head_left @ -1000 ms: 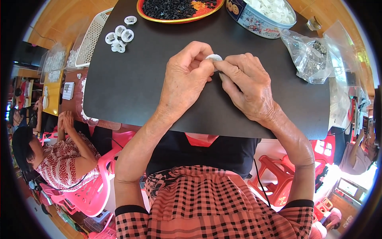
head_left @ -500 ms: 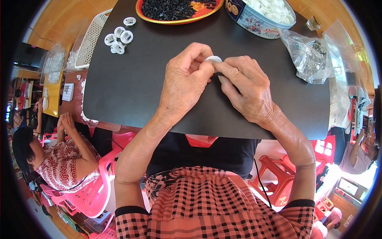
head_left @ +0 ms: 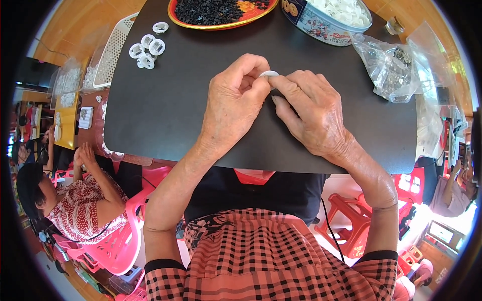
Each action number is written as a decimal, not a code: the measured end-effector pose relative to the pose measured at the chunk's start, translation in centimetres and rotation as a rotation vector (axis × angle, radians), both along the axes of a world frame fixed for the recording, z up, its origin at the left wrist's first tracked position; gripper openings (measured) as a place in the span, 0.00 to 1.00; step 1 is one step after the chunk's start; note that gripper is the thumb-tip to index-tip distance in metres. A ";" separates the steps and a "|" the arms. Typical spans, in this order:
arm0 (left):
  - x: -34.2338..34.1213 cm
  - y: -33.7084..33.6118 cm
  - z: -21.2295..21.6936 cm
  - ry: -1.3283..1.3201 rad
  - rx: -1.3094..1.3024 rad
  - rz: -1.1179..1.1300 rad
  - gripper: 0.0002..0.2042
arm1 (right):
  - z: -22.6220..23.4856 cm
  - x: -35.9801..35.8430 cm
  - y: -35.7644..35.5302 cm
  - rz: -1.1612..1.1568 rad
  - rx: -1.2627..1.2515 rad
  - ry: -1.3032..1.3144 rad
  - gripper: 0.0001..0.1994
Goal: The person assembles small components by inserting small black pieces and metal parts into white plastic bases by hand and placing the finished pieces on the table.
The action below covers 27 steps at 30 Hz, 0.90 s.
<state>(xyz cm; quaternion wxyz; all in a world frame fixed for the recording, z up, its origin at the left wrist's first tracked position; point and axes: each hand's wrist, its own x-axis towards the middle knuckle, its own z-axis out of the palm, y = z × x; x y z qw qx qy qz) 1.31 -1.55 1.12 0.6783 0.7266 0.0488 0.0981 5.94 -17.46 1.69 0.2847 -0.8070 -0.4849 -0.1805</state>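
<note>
A small round white plastic part (head_left: 269,73) is held up over the dark table (head_left: 165,108). My left hand (head_left: 237,95) pinches it between thumb and fingers, and the fingers cover most of it. From the other side my right hand (head_left: 312,108) presses its index fingertip against the part's edge; its thumb sits apart below. Whether the right fingers also grip something tiny is hidden. Several like round white parts (head_left: 148,44) with grey pieces inside lie in a loose group at the table's far left.
Along the far edge stand a red and gold tray (head_left: 221,26) of small black pieces and a round blue tin (head_left: 321,34) of white pieces. Clear plastic bags (head_left: 389,72) rest at right. A white perforated basket (head_left: 111,57) is at left, near a seated person (head_left: 85,200).
The view has shifted slightly, so the things on the table appear a little to the left. Both hands keep nearly the same hold; the right thumb has moved slightly toward the left hand.
</note>
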 end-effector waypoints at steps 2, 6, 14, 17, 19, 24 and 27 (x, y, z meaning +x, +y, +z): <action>0.0 -0.1 0.0 -0.013 0.010 0.005 0.04 | -0.1 -0.1 0.0 -0.017 -0.032 0.015 0.18; -0.1 0.4 0.3 0.047 0.025 -0.046 0.06 | 0.0 -0.1 0.0 0.000 0.053 0.227 0.19; 0.1 0.9 0.3 0.063 -0.240 -0.077 0.07 | 0.3 0.8 -0.3 0.020 0.177 0.600 0.16; 0.1 0.8 0.4 0.075 -0.300 -0.090 0.07 | 0.0 1.3 -0.7 0.048 0.304 0.716 0.16; 0.1 1.0 0.3 0.083 -0.302 -0.087 0.08 | 0.5 1.4 -0.8 0.017 0.226 0.522 0.19; 0.0 1.3 0.1 0.150 -0.242 -0.142 0.10 | 1.0 1.1 -0.1 0.016 0.191 0.417 0.24; 0.0 0.9 0.3 0.129 -0.244 -0.123 0.11 | 0.6 0.9 0.1 0.034 0.163 0.388 0.24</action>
